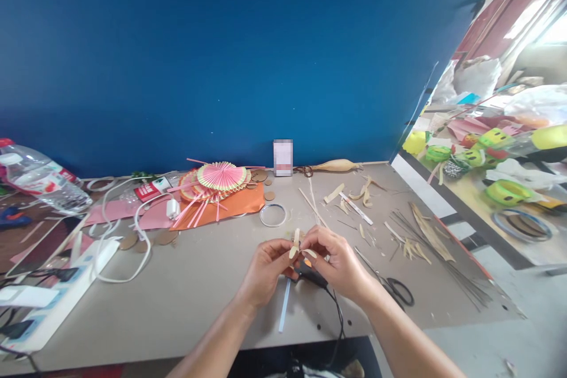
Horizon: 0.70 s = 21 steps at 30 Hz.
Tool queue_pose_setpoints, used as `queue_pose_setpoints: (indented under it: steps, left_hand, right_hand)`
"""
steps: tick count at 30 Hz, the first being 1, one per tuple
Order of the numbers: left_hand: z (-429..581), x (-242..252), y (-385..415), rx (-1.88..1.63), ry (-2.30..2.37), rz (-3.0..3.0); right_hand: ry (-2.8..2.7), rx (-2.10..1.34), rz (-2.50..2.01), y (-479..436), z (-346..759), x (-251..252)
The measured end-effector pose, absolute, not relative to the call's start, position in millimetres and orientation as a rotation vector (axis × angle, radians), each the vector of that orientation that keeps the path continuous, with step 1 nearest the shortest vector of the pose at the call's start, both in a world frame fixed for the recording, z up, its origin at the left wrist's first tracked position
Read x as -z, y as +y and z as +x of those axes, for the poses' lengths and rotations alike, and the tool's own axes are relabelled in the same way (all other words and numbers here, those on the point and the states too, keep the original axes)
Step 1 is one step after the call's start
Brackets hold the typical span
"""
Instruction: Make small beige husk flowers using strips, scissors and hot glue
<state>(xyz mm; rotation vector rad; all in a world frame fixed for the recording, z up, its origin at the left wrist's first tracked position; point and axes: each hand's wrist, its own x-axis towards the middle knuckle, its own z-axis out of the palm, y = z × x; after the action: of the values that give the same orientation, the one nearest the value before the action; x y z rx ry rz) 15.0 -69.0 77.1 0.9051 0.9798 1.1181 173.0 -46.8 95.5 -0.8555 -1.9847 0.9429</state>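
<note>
My left hand [266, 269] and my right hand [334, 263] meet over the middle of the grey table [186, 301]. Both pinch a small piece made of pale dried-leaf petals [296, 246], held between the fingertips just above the tabletop. Directly under the hands lies a black glue gun [312, 276] with a clear glue stick [284, 306] jutting toward me and a black cord running off the front edge.
Black-handled scissors [398, 290] and thin dark sticks [447, 269] lie to the right. Pink folded paper fans [219, 180] on orange paper, a wire ring [273, 215], a white power strip [57, 292] and a plastic bottle [39, 180] sit left and behind. A blue wall rises at the back.
</note>
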Motion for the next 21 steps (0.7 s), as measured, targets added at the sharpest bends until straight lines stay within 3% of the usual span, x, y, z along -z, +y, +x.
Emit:
queue_pose_setpoints:
  steps: [21]
  left_hand:
    - [11.3, -80.7, -69.9, -1.101, 0.998, 1.016]
  right_hand:
    - [-2.030, -0.806, -0.888, -50.0, 169.4, -101.3]
